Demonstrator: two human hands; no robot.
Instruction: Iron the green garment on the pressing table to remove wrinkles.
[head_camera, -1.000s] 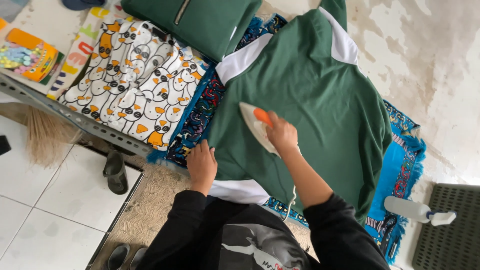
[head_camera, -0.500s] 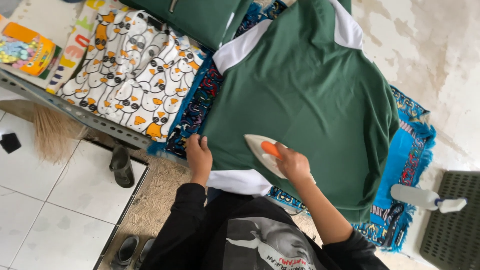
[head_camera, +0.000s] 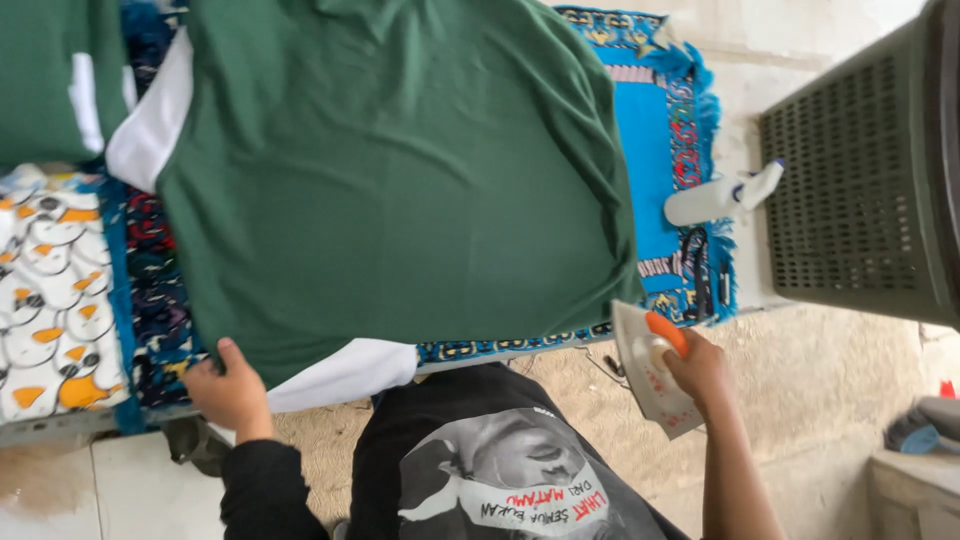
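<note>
A dark slatted plastic basket (head_camera: 865, 170) fills the upper right of the frame. Pale tiled floor (head_camera: 120, 480) shows lower left, a beige woven mat (head_camera: 850, 390) lower right.

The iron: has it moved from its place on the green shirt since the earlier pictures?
Yes. The iron, held in the right hand, is now off the green shirt, lifted past the near edge of the blue mat, toward the person's body.

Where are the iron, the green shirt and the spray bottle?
iron (head_camera: 650, 375), head view, on its pale soleplate.
green shirt (head_camera: 400, 180), head view, middle of its body.
spray bottle (head_camera: 705, 200), head view, on its white body.
</note>
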